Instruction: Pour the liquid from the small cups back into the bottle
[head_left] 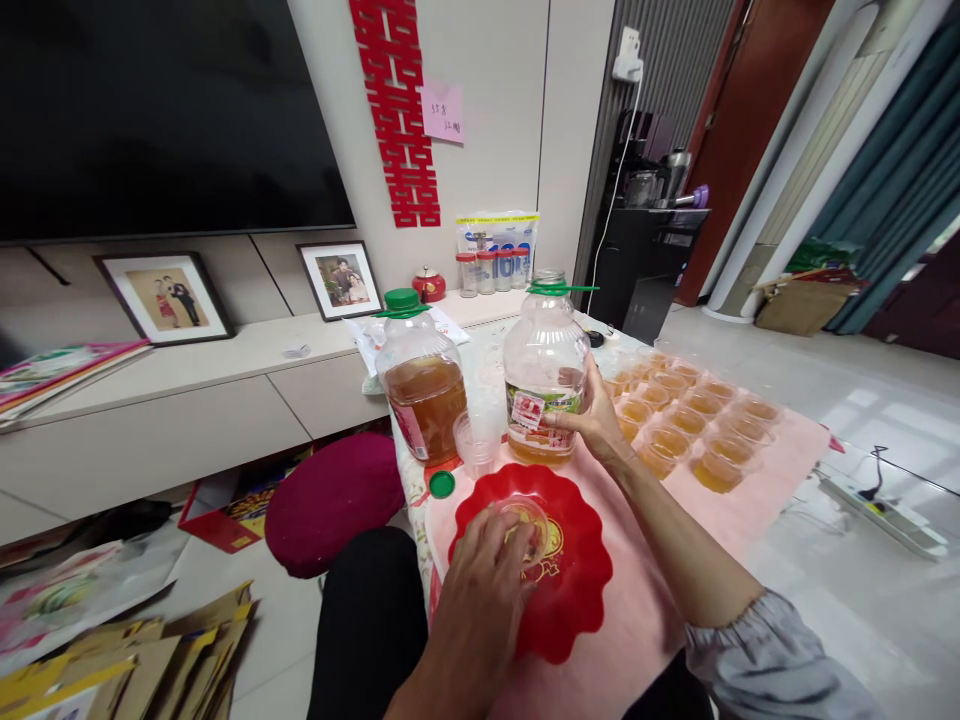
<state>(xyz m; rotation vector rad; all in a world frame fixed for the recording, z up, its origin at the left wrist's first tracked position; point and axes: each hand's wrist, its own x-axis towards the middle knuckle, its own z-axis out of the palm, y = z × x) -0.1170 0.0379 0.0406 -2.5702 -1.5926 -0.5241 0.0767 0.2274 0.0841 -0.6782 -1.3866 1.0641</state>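
My left hand [484, 570] is closed around a clear plastic cup [534, 525] that sits over a red scalloped tray [577, 610] with gold markings. With fingers wrapped round its side, my right hand [596, 415] grips a large clear plastic jug [547, 340]. That jug is upright and uncapped, with some amber liquid at the bottom. To its left stands a second jug [427, 400], fuller of amber liquid and closed with a green cap. Between the jugs and the tray is a stack of clear cups [478, 445]. A loose green cap [442, 484] lies beside the tray.
Several cups of amber liquid [686, 418] stand in rows on the pink tablecloth [787, 465] to the right. A maroon stool [334, 500] is at the left, with flattened cardboard [180, 650] on the floor. Red-lidded jars [486, 272] stand on the cabinet behind.
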